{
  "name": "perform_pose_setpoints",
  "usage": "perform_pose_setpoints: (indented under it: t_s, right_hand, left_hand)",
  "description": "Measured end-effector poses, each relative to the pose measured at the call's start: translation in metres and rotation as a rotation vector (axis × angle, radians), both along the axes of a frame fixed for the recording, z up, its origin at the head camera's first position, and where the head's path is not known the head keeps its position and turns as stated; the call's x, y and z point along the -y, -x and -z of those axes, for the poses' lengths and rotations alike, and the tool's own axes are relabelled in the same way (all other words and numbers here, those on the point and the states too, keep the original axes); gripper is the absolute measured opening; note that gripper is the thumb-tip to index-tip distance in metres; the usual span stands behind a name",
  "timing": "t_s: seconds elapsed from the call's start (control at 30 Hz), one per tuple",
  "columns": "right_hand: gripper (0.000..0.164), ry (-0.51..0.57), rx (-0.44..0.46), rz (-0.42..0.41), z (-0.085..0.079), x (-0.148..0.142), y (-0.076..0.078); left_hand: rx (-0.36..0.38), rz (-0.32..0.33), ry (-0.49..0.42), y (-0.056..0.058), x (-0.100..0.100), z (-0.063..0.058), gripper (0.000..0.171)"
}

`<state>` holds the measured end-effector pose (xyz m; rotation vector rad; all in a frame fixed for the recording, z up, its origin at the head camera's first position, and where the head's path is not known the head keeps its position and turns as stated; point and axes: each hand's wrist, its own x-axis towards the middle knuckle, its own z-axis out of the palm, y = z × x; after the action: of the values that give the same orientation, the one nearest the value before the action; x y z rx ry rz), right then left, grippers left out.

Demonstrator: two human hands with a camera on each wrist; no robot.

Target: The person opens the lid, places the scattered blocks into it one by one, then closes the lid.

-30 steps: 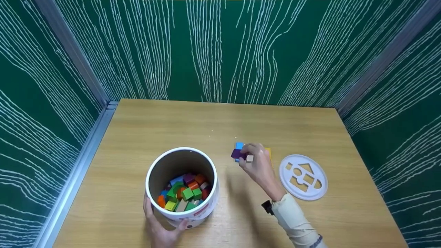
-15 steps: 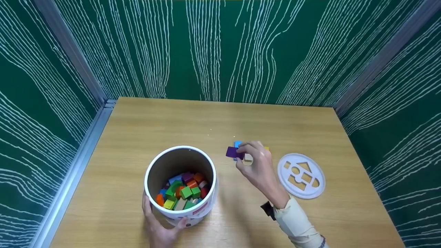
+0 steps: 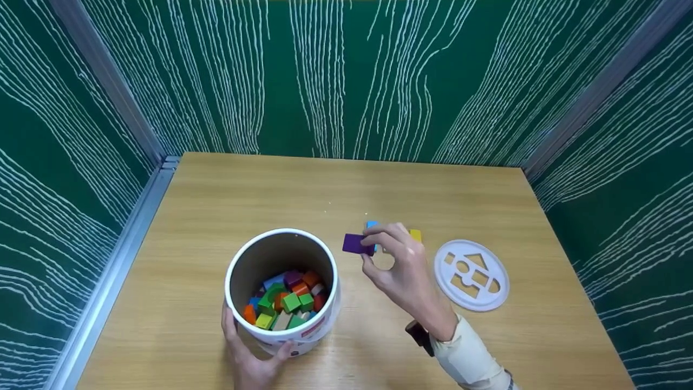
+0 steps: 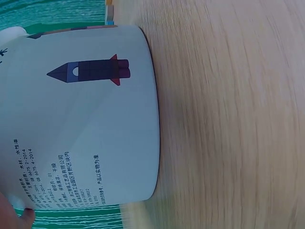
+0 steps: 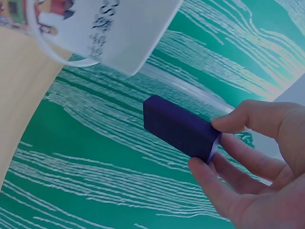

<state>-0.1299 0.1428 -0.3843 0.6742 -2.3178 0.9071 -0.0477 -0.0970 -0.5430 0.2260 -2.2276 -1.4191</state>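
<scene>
My right hand (image 3: pixel 403 271) pinches one end of a purple rectangular block (image 3: pixel 353 244) between thumb and fingers. In the right wrist view the block (image 5: pixel 178 129) is held up, its far end pointing toward the bucket. A white bucket (image 3: pixel 236 265) stands upright on the table, and toy blocks of several colours (image 3: pixel 291 302) lie inside it. My left hand (image 3: pixel 253 364) holds the bucket's near left side, thumb at the front and fingers round the left. Behind the right hand, a blue block (image 3: pixel 372 223) and a yellow block (image 3: pixel 415 235) show partly on the table.
Right of the right hand lies a round white lid (image 3: pixel 482 303) with shaped cut-outs. Green walls (image 3: pixel 325 81) with white wavy lines enclose the wooden table (image 3: pixel 270 189) at the back and sides. A white handle (image 5: pixel 45 47) hangs on the bucket.
My right hand has lifted the purple block off the group of blocks and moved it left, toward the bucket. The left hand keeps its hold on the bucket.
</scene>
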Motion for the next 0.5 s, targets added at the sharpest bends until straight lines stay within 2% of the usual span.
perform_pose_setpoints:
  t_s: [0.23, 0.5]
  right_hand:
    - [0.015, 0.035, -0.031, -0.102, -0.007, 0.010, -0.006]
    - [0.013, 0.018, 0.002, -0.184, -0.008, 0.022, -0.011]
  left_hand:
    - [0.011, 0.002, -0.002, 0.000, 0.001, -0.001, 0.113]
    - [0.012, -0.001, -0.001, 0.001, 0.001, 0.000, 0.113]
